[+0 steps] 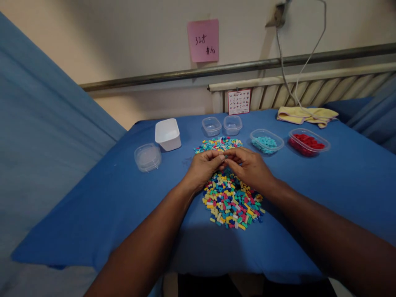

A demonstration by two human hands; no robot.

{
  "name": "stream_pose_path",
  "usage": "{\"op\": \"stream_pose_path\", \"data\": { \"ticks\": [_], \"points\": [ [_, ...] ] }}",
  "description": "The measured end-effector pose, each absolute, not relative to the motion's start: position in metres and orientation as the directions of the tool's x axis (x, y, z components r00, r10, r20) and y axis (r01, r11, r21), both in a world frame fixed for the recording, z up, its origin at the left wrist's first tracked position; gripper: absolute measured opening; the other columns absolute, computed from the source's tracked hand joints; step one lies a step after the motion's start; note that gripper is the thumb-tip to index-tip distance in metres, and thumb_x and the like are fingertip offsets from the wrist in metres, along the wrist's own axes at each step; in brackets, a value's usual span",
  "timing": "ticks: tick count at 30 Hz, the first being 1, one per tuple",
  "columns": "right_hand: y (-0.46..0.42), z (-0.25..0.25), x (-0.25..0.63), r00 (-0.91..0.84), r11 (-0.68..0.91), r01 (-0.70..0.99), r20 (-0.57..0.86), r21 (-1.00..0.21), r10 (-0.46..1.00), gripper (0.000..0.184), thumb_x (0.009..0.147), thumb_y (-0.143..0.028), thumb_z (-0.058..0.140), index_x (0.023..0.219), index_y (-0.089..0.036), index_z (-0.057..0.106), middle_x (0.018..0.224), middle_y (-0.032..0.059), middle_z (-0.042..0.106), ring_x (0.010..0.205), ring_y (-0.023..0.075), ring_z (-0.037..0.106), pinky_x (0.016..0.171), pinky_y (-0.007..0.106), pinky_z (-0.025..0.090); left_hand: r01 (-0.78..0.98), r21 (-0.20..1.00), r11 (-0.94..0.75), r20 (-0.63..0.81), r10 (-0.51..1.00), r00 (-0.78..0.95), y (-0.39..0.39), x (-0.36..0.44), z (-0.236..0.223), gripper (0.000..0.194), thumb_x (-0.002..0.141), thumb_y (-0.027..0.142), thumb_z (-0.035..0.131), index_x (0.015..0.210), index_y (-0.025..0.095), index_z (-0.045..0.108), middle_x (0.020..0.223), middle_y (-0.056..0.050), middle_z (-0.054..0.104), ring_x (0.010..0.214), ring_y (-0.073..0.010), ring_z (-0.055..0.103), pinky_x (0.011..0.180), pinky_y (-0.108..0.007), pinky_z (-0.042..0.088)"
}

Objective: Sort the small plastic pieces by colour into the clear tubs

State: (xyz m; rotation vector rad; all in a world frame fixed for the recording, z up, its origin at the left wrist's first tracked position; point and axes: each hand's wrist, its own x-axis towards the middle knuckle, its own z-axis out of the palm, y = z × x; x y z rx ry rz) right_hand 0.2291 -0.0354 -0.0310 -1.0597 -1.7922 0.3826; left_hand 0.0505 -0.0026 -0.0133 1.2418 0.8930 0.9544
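My left hand [206, 167] and my right hand [247, 165] meet at the fingertips above the middle of the blue cloth. Both are closed in a pinch. Something tiny and dark shows between the fingertips, too small to name. Below them spreads a large pile of small multicoloured toy building bricks [230, 202]. A second, smaller heap of mixed bricks [218, 144] lies just beyond my hands, partly hidden by them.
Two clear tubs [211, 131] stand behind the heaps. On the right are a tub of turquoise pieces [264, 143] and a tub of red pieces [307, 142]. A white bin [170, 143], clear lids [147, 159] and a yellow cloth [306, 115] also lie on the table.
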Motion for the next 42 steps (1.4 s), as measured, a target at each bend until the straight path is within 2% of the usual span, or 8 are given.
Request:
{"op": "stream_pose_path", "data": {
  "ticks": [11, 15, 20, 23, 27, 33, 38, 42],
  "points": [
    [-0.035, -0.026, 0.237, -0.375, 0.683, 0.632, 0.627, -0.365, 0.683, 0.020, 0.103, -0.012, 0.055, 0.112, -0.021, 0.070, 0.109, 0.0089, 0.075, 0.105, 0.0258, 0.070, 0.093, 0.041, 0.057, -0.072, 0.997, 0.021, 0.000, 0.960, 0.280, -0.004, 0.053, -0.018, 0.046, 0.079, 0.036, 0.087, 0.116, 0.013, 0.071, 0.095, -0.009, 0.079, 0.081, -0.0173, 0.073, 0.074, -0.027, 0.057],
    [-0.026, -0.017, 0.266, -0.242, 0.588, 0.730, 0.674, -0.347, 0.698, 0.017, 0.100, -0.017, 0.056, 0.106, -0.022, 0.072, 0.104, 0.0090, 0.075, 0.100, 0.0265, 0.070, 0.090, 0.041, 0.056, 0.062, 0.977, -0.202, 0.182, 0.953, 0.243, 0.002, 0.041, -0.022, 0.040, 0.094, 0.037, 0.072, 0.128, 0.016, 0.071, 0.119, -0.013, 0.078, 0.103, -0.0239, 0.075, 0.091, -0.038, 0.060],
    [-0.006, -0.020, 0.331, 0.033, 0.269, 0.897, 0.660, -0.350, 0.751, 0.020, 0.095, -0.024, 0.060, 0.106, -0.021, 0.076, 0.101, 0.0121, 0.076, 0.094, 0.0299, 0.071, 0.088, 0.045, 0.058, 0.499, 0.637, -0.587, 0.436, 0.809, 0.394, 0.015, 0.023, -0.029, 0.038, 0.105, 0.033, 0.053, 0.134, 0.017, 0.071, 0.142, -0.011, 0.069, 0.136, -0.0254, 0.062, 0.122, -0.045, 0.044],
    [0.001, -0.027, 0.349, 0.063, 0.198, 0.923, 0.636, -0.331, 0.769, 0.028, 0.092, -0.023, 0.059, 0.114, -0.019, 0.076, 0.108, 0.0145, 0.077, 0.096, 0.0320, 0.072, 0.090, 0.049, 0.059, 0.599, 0.430, -0.676, 0.318, 0.734, 0.600, 0.017, 0.027, -0.031, 0.051, 0.110, 0.041, 0.043, 0.149, 0.014, 0.061, 0.160, -0.014, 0.053, 0.152, -0.0262, 0.047, 0.129, -0.046, 0.033],
    [0.000, -0.033, 0.330, -0.044, 0.311, 0.900, 0.645, -0.306, 0.763, 0.032, 0.099, -0.025, 0.054, 0.121, -0.018, 0.076, 0.118, 0.0166, 0.077, 0.112, 0.0347, 0.071, 0.100, 0.053, 0.056, 0.661, 0.266, -0.701, 0.093, 0.702, 0.707, 0.014, 0.037, -0.023, 0.060, 0.113, 0.051, 0.031, 0.157, 0.015, 0.051, 0.170, -0.013, 0.039, 0.160, -0.0278, 0.033, 0.130, -0.053, 0.026],
    [-0.006, -0.054, 0.285, -0.348, 0.509, 0.809, 0.457, -0.294, 0.818, 0.049, 0.107, -0.037, 0.046, 0.148, -0.015, 0.061, 0.155, 0.0190, 0.060, 0.145, 0.0344, 0.055, 0.120, 0.055, 0.046, 0.725, 0.210, -0.656, 0.065, 0.749, 0.660, 0.015, 0.018, -0.015, 0.057, 0.115, 0.052, 0.025, 0.147, 0.022, 0.062, 0.155, -0.009, 0.059, 0.152, -0.0261, 0.046, 0.129, -0.054, 0.025],
    [0.013, -0.058, 0.273, -0.356, 0.429, 0.850, 0.267, -0.307, 0.896, 0.067, 0.110, -0.054, 0.034, 0.159, -0.011, 0.048, 0.172, 0.0222, 0.035, 0.161, 0.0393, 0.032, 0.128, 0.060, 0.032, 0.745, 0.238, -0.623, 0.131, 0.781, 0.611, 0.027, -0.003, -0.027, 0.055, 0.113, 0.048, 0.032, 0.154, 0.021, 0.056, 0.166, -0.013, 0.046, 0.158, -0.0331, 0.037, 0.129, -0.061, 0.021],
    [0.035, -0.054, 0.258, -0.301, 0.324, 0.895, 0.122, -0.306, 0.946, 0.078, 0.109, -0.064, 0.029, 0.162, -0.008, 0.042, 0.174, 0.0244, 0.030, 0.162, 0.0411, 0.026, 0.130, 0.060, 0.028, 0.777, 0.289, -0.560, 0.148, 0.828, 0.541, 0.035, -0.011, -0.033, 0.057, 0.113, 0.045, 0.032, 0.160, 0.019, 0.048, 0.170, -0.015, 0.036, 0.161, -0.0342, 0.030, 0.128, -0.063, 0.021]
  ]
}}
